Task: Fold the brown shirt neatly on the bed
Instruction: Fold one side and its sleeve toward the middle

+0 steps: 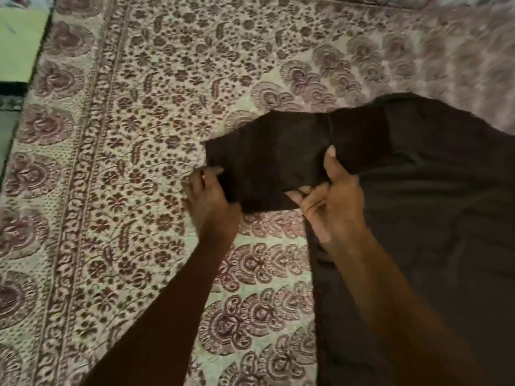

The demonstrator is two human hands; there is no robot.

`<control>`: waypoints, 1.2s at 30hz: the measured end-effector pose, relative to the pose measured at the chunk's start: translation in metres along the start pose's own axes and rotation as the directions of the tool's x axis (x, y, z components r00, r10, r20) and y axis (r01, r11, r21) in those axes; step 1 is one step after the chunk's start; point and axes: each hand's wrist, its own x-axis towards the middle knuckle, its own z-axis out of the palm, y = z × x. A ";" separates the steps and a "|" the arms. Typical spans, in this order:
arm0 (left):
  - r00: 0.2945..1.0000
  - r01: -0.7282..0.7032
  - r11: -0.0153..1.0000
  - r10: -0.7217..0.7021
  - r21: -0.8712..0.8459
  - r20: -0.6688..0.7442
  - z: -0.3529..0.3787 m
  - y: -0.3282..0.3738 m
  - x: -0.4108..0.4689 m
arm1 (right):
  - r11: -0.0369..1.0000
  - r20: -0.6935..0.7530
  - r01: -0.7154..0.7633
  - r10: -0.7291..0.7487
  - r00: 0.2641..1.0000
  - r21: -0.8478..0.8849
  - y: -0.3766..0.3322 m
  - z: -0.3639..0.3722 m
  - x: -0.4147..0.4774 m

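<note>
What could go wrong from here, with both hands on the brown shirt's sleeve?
1. The left hand pinches only the end of the sleeve; it could slip, and the sleeve might land crooked.
2. The right hand bunches cloth near the armpit, so a crease may get folded in.
3. The brown shirt shows wrinkles on the bedspread; folding over them could set them.

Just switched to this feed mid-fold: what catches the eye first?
The brown shirt fills the right side, dark against the flowered bedspread. Its sleeve stretches left at centre, with the left hand gripping its end and the right hand pinching it near the body.
</note>
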 end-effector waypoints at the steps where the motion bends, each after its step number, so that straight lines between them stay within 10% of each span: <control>1: 1.000 0.019 0.999 -0.019 0.029 0.006 0.004 0.003 0.002 | 1.000 -0.035 0.007 -0.006 0.999 0.021 -0.016 -0.013 0.004; 14: 0.925 -0.356 0.932 0.362 -0.075 0.115 0.110 0.130 -0.032 | 0.945 -0.294 0.239 -0.169 0.941 0.221 -0.211 -0.194 0.085; 22: 0.891 -0.347 0.915 0.391 -0.207 0.231 0.193 0.254 -0.082 | 0.907 -0.403 0.374 -0.274 0.873 0.194 -0.291 -0.286 0.130; 36: 0.825 -0.520 0.813 0.398 0.262 0.402 0.300 0.290 -0.098 | 0.922 -0.595 0.377 -0.255 0.762 0.088 -0.350 -0.402 0.185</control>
